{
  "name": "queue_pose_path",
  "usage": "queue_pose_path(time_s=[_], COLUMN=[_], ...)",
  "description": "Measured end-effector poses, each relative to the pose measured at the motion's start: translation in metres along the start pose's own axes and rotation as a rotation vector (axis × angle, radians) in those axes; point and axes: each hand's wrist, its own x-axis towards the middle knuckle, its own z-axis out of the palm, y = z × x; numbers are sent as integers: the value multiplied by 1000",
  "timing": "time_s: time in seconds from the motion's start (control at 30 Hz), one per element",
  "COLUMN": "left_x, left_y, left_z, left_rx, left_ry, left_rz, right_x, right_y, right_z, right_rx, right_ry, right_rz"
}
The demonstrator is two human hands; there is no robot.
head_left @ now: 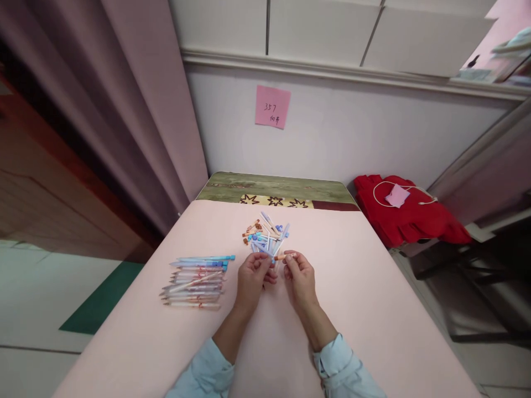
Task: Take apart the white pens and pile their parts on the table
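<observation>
My right hand (302,276) pinches a short brown-and-beige pen part (281,257), held level over the near edge of a loose heap. Close beside its brown end, my left hand (253,277) has thumb and fingers pressed together; what sits between them is too small to make out. Just beyond both hands lies the heap of pen parts (269,235), with white and pale blue tubes, brown pieces and small blue pieces. To the left of my left hand, several assembled pens (193,284) lie side by side, most with pale barrels and a few blue.
A pale pink cover (352,309) lies over the table, whose green patterned end (282,185) shows at the wall. A pink note (272,106) is stuck there. Red cloth (394,218) with a white cable stands to the right; a curtain (136,83) hangs left.
</observation>
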Motion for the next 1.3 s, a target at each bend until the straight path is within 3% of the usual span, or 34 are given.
queue_pose_path(time_s=[0.3,0.53,0.67,0.77,0.87,1.0,1.1,1.2,1.3], left_x=[-2,-7,-9,-10,-10,-4,-2,-5,-11], left_y=[1,3,2,3,4,1,-2,-1,1], left_z=[2,2,3,2,0,-3,-3,-1,1], left_rx=[-42,19,176,298,277,99,-19,-69,-125], left_ry=[19,30,9,40,79,108,53,-40,-101], left_rz=[4,146,261,388,405,291,135,-4,-54], right_x=[-3,-3,-2,-3,-3,-7,-12,-18,-21], right_y=[-1,2,3,1,-1,0,1,-1,-6], right_z=[2,-1,-1,0,-1,-4,-2,2,5], right_rx=[151,606,759,694,532,201,-45,-84,28], right_ry=[-17,-114,-126,-122,-104,-71,-116,-286,-387], right_rz=[104,664,812,804,718,482,334,377,480])
